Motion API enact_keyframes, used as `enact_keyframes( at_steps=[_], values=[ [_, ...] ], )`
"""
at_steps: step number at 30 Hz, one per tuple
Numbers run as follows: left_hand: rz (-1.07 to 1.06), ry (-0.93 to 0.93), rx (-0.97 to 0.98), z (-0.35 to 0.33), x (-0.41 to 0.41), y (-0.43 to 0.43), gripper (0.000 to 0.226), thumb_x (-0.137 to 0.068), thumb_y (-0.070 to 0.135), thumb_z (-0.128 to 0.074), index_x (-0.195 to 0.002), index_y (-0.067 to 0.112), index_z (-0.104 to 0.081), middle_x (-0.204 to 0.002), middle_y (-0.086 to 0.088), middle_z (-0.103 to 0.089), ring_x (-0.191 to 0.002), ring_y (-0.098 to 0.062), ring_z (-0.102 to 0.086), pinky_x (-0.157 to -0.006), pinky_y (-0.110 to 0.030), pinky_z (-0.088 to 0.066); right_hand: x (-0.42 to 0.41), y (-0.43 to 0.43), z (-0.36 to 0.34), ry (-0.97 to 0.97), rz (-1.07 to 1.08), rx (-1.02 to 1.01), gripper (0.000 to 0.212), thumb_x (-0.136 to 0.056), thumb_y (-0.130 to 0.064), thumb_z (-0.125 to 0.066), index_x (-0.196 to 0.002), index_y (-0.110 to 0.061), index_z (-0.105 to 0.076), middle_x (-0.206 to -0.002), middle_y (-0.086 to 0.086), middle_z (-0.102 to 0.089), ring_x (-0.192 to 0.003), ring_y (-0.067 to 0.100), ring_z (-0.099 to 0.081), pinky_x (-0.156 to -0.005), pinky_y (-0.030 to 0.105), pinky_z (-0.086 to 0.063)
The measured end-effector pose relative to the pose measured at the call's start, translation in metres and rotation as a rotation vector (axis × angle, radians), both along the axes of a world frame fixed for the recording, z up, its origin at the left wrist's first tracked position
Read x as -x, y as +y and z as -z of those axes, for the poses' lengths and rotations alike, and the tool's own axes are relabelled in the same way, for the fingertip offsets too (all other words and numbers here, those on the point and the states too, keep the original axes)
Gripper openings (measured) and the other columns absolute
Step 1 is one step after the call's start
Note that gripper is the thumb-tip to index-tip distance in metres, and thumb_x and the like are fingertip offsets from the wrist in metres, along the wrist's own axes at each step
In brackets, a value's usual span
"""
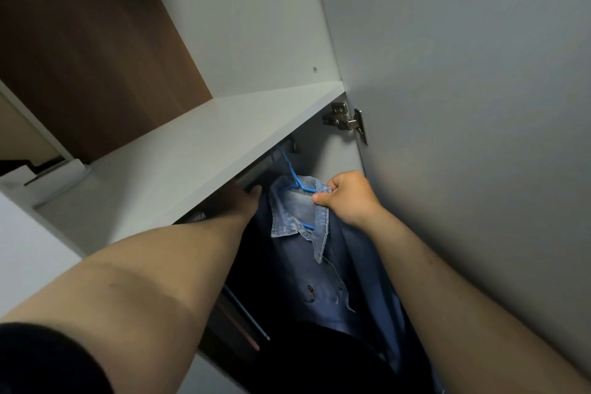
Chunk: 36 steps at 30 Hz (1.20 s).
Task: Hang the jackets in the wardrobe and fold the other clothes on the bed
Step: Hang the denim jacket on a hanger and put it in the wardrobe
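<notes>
The blue denim jacket (319, 265) hung long-way down on a thin blue hanger (295, 181) inside the white wardrobe (256, 25), between both hands. The right hand (348, 198) pinched its collar. The left hand (246, 198) was just beside it, fingers hidden under the shelf (192, 144).

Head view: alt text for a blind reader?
The right hand pinches the collar of a denim jacket on a blue hanger inside an open wardrobe. The left hand reaches under the white shelf beside it, mostly hidden.

A black short sleeve (38, 361) is worn on the left upper arm, the left forearm (166, 265) is left bare down to the left hand (244, 199), and the right forearm (447, 281) is seen uncovered down to the right hand (348, 198).
</notes>
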<state>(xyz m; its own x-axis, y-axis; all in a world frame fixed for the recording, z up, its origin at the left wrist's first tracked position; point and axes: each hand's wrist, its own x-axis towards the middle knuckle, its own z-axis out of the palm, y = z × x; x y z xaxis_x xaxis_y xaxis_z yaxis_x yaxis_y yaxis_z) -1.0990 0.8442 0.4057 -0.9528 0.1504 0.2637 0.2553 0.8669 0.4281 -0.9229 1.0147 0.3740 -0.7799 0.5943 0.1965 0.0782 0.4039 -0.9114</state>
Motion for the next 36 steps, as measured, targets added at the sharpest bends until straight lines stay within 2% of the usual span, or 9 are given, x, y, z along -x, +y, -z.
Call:
enact_keyframes(
  at_steps=[3, 8, 11, 13, 16, 22, 25, 30, 36],
  values=[
    [0.035, -0.013, -0.079, -0.001, -0.001, -0.002, 0.1, -0.067, 0.066, -0.073, -0.143, 0.009, -0.042, -0.148, -0.017, -0.045, -0.136, -0.035, -0.044, -0.111, -0.046, -0.036, 0.009, 0.002, 0.002, -0.001, -0.007, 0.008, 0.041, -0.074, -0.027, -0.084, -0.058, -0.015, -0.048, -0.053, -0.002, -0.035, -0.053, 0.014, -0.03, -0.049, 0.027, -0.028],
    [0.002, 0.087, -0.042, -0.002, -0.013, 0.001, 0.08, -0.08, 0.06, -0.066, -0.138, 0.008, -0.049, -0.142, -0.02, -0.049, -0.132, -0.037, -0.046, -0.107, -0.043, -0.034, 0.024, 0.005, -0.001, 0.005, -0.01, -0.025, 0.057, -0.074, -0.027, -0.084, -0.05, -0.018, -0.033, -0.042, -0.01, -0.024, -0.04, 0.01, -0.023, -0.035, 0.018, -0.02],
    [-0.023, 0.137, 0.018, 0.0, -0.02, -0.001, 0.073, -0.085, 0.055, -0.064, -0.14, 0.01, -0.048, -0.146, -0.019, -0.046, -0.135, -0.035, -0.041, -0.108, -0.041, -0.028, 0.035, 0.007, -0.004, 0.009, 0.006, -0.025, 0.056, -0.075, -0.026, -0.084, -0.05, -0.019, -0.034, -0.04, -0.011, -0.028, -0.039, 0.009, -0.026, -0.033, 0.017, -0.025],
    [-0.008, 0.151, 0.005, 0.0, -0.025, 0.0, 0.07, -0.087, 0.051, -0.065, -0.141, 0.01, -0.047, -0.147, -0.018, -0.045, -0.136, -0.034, -0.039, -0.106, -0.037, -0.023, 0.041, 0.01, -0.006, 0.008, 0.034, -0.032, 0.051, -0.076, -0.027, -0.083, -0.052, -0.018, -0.04, -0.047, -0.008, -0.037, -0.043, 0.008, -0.029, -0.034, 0.015, -0.025],
    [-0.004, 0.173, 0.01, -0.001, -0.031, -0.002, 0.069, -0.086, 0.049, -0.068, -0.141, 0.012, -0.048, -0.147, -0.016, -0.045, -0.136, -0.032, -0.038, -0.106, -0.035, -0.019, 0.057, 0.009, -0.01, -0.016, 0.025, -0.074, 0.047, -0.077, -0.029, -0.082, -0.053, -0.016, -0.044, -0.05, -0.004, -0.042, -0.045, 0.009, -0.035, -0.041, 0.023, -0.031],
    [-0.012, 0.205, 0.113, -0.004, -0.035, -0.005, 0.069, -0.085, 0.054, -0.064, -0.14, 0.014, -0.048, -0.147, -0.015, -0.045, -0.137, -0.032, -0.037, -0.105, -0.039, -0.017, 0.081, 0.009, -0.018, -0.113, 0.001, -0.178, 0.043, -0.077, -0.032, -0.081, -0.056, -0.012, -0.049, -0.053, -0.001, -0.046, -0.047, 0.01, -0.04, -0.035, 0.017, -0.026],
    [-0.017, 0.208, 0.124, -0.003, -0.032, -0.005, 0.071, -0.085, 0.054, -0.064, -0.141, 0.015, -0.046, -0.147, -0.015, -0.045, -0.137, -0.033, -0.037, -0.103, -0.039, -0.012, 0.088, 0.01, -0.007, -0.179, -0.013, -0.148, 0.042, -0.078, -0.031, -0.081, -0.058, -0.013, -0.049, -0.058, -0.001, -0.049, -0.051, 0.009, -0.043, -0.046, 0.026, -0.031],
    [-0.06, 0.181, 0.131, 0.002, -0.026, -0.004, 0.075, -0.084, 0.059, -0.062, -0.143, 0.016, -0.044, -0.148, -0.016, -0.043, -0.138, -0.035, -0.035, -0.109, -0.042, -0.016, 0.095, 0.013, 0.012, -0.212, -0.029, -0.145, 0.042, -0.08, -0.028, -0.08, -0.057, -0.013, -0.049, -0.057, 0.0, -0.048, -0.052, 0.012, -0.045, -0.045, 0.024, -0.031],
    [-0.075, 0.273, 0.182, 0.006, -0.021, -0.005, 0.068, -0.082, 0.057, -0.064, -0.135, 0.016, -0.052, -0.14, -0.016, -0.052, -0.131, -0.037, -0.043, -0.108, -0.046, -0.025, 0.097, 0.021, 0.021, -0.207, -0.021, -0.196, 0.045, -0.079, -0.031, -0.081, -0.056, -0.015, -0.046, -0.057, -0.001, -0.047, -0.051, 0.009, -0.043, -0.045, 0.021, -0.027]
  ],
)
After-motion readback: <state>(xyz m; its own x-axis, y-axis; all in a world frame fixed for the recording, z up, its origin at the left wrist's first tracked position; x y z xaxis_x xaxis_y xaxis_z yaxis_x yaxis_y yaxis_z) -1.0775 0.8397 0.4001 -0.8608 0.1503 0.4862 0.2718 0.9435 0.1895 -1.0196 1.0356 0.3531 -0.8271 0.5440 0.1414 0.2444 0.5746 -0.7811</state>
